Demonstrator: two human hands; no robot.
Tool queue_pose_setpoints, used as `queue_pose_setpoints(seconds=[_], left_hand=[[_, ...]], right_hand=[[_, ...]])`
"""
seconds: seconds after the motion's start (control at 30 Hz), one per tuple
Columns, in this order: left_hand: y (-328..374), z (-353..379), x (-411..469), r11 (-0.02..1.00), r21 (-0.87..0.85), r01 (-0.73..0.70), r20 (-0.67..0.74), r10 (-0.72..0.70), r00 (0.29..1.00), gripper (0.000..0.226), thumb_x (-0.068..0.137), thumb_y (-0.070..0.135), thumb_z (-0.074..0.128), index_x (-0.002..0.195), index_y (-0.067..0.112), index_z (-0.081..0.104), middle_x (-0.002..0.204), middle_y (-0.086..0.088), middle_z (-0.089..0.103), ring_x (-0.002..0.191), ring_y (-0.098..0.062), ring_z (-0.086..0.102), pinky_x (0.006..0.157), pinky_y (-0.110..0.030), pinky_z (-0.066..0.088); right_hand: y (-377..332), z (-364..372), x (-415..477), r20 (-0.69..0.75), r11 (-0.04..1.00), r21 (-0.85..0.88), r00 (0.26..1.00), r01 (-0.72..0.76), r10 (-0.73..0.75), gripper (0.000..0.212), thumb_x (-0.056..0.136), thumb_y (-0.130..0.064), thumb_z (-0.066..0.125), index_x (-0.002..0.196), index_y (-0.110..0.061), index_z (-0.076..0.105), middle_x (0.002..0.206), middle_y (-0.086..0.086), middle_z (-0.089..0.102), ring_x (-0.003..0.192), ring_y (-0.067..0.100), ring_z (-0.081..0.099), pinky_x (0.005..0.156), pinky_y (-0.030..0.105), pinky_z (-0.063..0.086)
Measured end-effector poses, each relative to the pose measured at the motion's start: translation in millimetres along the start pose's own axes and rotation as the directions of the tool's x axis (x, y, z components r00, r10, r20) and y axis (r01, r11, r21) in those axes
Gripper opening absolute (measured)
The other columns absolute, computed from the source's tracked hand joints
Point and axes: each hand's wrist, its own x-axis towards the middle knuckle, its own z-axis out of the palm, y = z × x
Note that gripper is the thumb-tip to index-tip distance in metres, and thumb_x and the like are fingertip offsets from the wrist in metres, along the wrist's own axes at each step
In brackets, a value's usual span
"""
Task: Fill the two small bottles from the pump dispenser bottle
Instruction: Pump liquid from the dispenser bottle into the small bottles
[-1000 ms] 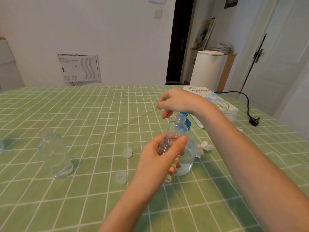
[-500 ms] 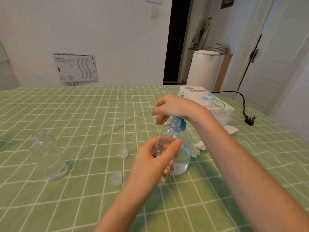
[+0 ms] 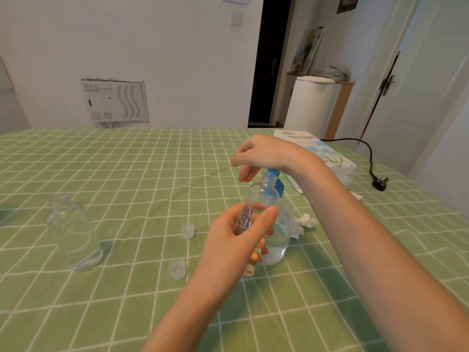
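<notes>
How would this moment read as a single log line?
left hand: holds small bottle | right hand: on pump dispenser bottle | second small bottle: standing, uncapped

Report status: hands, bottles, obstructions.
Left hand grips small bottle at pump dispenser bottle. Right hand atop pump. Second bottle waiting. Nothing obstructing.

Table (image 3: 127, 174): green cloth, white grid lines. Pump dispenser bottle (image 3: 281, 224) before me: clear body, blue pump top. Small bottle (image 3: 247, 219) in my left hand: clear. Second small bottle (image 3: 73, 235), left edge: clear. Two caps (image 3: 177, 268): translucent white. Tissue box (image 3: 317, 151), far right edge: white, blue flowers. Cable (image 3: 368, 153): black.
</notes>
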Motion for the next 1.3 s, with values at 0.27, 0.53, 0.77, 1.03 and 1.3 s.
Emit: queue_pose_setpoints(seconds=[0.27,0.53,0.77,1.03,1.3], left_hand=[[-4,0,-1,1.000,0.006,0.013,0.006,-0.014,1.000,0.041,0.058,0.052,0.065,0.086,0.021,0.068,0.060,0.007,0.064,0.046,-0.006,0.054,0.040,-0.016,0.041],[-2,1,0,1.000,0.002,0.003,-0.002,-0.003,1.000,0.038,0.059,0.049,0.063,0.086,0.022,0.068,0.059,0.008,0.064,0.046,-0.005,0.054,0.040,-0.015,0.041],[0,1,0,1.000,-0.009,-0.010,-0.007,0.010,1.000,0.037,0.058,0.052,0.064,0.083,0.025,0.068,0.061,0.008,0.066,0.047,-0.006,0.055,0.041,-0.015,0.040],[-3,0,0,1.000,0.012,-0.006,-0.005,0.006,1.000,0.039,0.057,0.052,0.064,0.083,0.023,0.068,0.059,0.008,0.065,0.046,-0.005,0.055,0.041,-0.015,0.042],[-4,-1,-1,1.000,0.006,0.000,-0.003,0.000,1.000,0.035,0.059,0.051,0.065,0.081,0.024,0.069,0.061,0.006,0.065,0.046,-0.006,0.055,0.040,-0.015,0.040]], right_hand=[[7,9,2,0.035,0.999,0.027,0.999,-0.035,0.034,0.030,0.090,-0.025,0.054,0.113,-0.005,0.059,0.087,0.005,0.075,0.109,0.037,0.061,0.100,0.048,0.046],[6,4,0,-0.079,1.000,-0.006,0.997,0.015,-0.015,0.025,0.093,-0.027,0.049,0.110,-0.013,0.060,0.081,0.000,0.073,0.096,0.020,0.067,0.084,0.031,0.049],[0,-1,2,-0.059,1.000,-0.012,0.998,-0.005,0.004,0.037,0.091,-0.024,0.049,0.118,-0.001,0.058,0.082,0.003,0.074,0.105,0.031,0.063,0.087,0.037,0.050],[10,8,5,0.013,0.997,0.055,0.999,-0.047,0.046,0.032,0.089,-0.023,0.053,0.112,-0.001,0.060,0.082,0.004,0.074,0.108,0.037,0.061,0.100,0.047,0.046],[11,11,4,-0.002,0.996,0.085,0.999,-0.035,0.035,0.035,0.090,-0.023,0.052,0.115,0.000,0.059,0.082,0.005,0.074,0.110,0.039,0.059,0.099,0.049,0.046]])
